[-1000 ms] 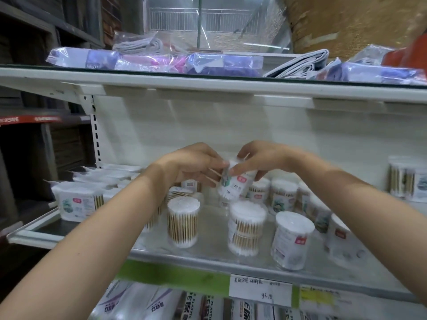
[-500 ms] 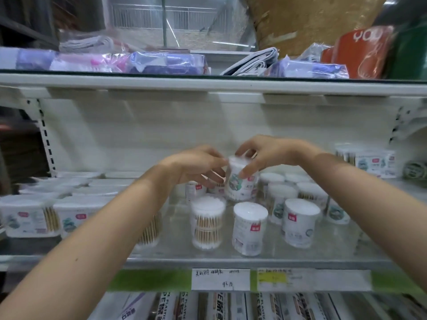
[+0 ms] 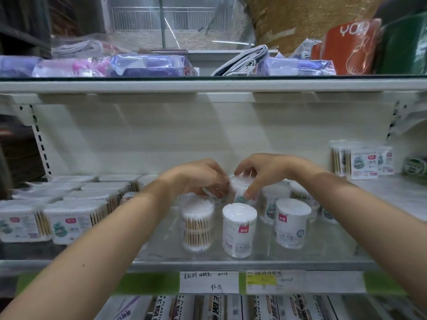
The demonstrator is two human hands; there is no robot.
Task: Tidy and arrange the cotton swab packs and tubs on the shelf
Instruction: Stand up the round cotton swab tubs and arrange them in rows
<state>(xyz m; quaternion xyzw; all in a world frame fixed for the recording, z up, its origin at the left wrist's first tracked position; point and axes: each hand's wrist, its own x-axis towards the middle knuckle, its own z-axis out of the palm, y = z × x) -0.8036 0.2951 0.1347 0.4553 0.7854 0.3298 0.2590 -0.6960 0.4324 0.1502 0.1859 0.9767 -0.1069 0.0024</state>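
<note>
- Near the middle of the shelf, a bit back from its front edge, both hands meet at one round tub of cotton swabs.
- The right hand curls over the tub's lid, thumb down its side, gripping it.
- The left hand has bent fingers by the tub's other side; I cannot tell if they hold it.
- The tub looks light, stiff and smooth, so it could slip. Hold it round the sides, not just by the lid, which may pop off.
- Three more tubs stand by the front edge; boxy packs sit toward the left end.
</note>
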